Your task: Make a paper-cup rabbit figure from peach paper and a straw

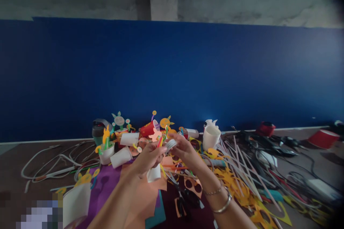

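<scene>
Near the middle of the table my left hand (153, 155) has its fingers closed round a bunch of thin coloured pieces (160, 142), pink and green among them. My right hand (185, 150) meets it from the right, fingers pinched on a small whitish item (170, 144) that lies between the two hands; what it is cannot be made out. Just under my left hand is a white paper cup (153, 174). A pink paper cut-out (156, 135) shows right behind my left fingers. Black-handled scissors (182, 195) lie below my right hand.
White cups (120, 157), a potted paper flower (106, 152) and a red cup (149, 128) stand or lie behind and left. Purple paper (103, 186) lies at left. On the right are yellow paper scraps (236, 182), pale sticks (245, 164), cables and a white container (211, 137).
</scene>
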`<state>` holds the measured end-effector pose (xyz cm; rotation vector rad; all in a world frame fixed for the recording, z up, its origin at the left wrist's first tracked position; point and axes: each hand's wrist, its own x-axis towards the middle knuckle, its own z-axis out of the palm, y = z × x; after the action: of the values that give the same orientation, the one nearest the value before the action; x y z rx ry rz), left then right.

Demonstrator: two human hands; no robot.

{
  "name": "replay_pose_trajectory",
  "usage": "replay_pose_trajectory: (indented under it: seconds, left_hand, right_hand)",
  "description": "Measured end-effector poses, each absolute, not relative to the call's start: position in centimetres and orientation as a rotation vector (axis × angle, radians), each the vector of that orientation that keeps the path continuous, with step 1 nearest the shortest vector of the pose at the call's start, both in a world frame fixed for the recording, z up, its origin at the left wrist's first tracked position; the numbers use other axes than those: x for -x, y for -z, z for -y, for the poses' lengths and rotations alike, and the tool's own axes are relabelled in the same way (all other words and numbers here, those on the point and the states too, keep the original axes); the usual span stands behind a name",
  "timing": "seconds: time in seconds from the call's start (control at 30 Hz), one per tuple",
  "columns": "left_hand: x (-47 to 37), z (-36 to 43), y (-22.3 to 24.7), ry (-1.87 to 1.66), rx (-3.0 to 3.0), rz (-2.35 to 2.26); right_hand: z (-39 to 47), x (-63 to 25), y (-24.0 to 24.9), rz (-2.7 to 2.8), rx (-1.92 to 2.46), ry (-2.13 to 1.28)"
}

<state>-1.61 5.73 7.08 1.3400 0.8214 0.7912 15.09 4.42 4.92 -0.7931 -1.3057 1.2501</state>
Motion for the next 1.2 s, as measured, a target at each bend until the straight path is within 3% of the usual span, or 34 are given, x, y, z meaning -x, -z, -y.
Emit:
replay_pose_trajectory:
  seconds: [0.1,0.37,0.63,0.73,0.9,0.97,1.2]
  left_hand:
    - [1.6,-5.7,-7.2,-0.785,-1.319,-0.823]
    - [2.0,-5.8,-7.2,-0.709,-1.277,-0.645]
    - [2.0,-6.2,-6.1,-0.752,-1.350,-0.691]
    - [1.7,-6.0,-6.2,-0.758,-1.369,-0.735]
    - [1.0,-6.0,-6.0,-0.762,-1.308,-0.819]
    - [1.0,-5.8,-5.7,-0.731,-1.266,-0.851]
    - [2.5,-3.9,-5.3,-0.724,-1.189,-0.765]
  right_hand:
    - [-4.7,-15.4,-4.8,1.409,0.835,-1.076]
    - [-4.5,-15.1,-4.8,1.183,0.715,-1.492]
    - [-4.2,-14.9,-5.3,1.201,0.776,-1.445]
    - [-4.4,-15.1,-5.2,1.318,0.824,-1.358]
    - [-5.0,-15.9,-4.3,1.580,1.045,-0.797]
    - [-5.1,-16.0,-4.1,1.656,1.071,-0.721]
    - [-4.3,-15.6,-4.8,1.585,0.991,-1.215]
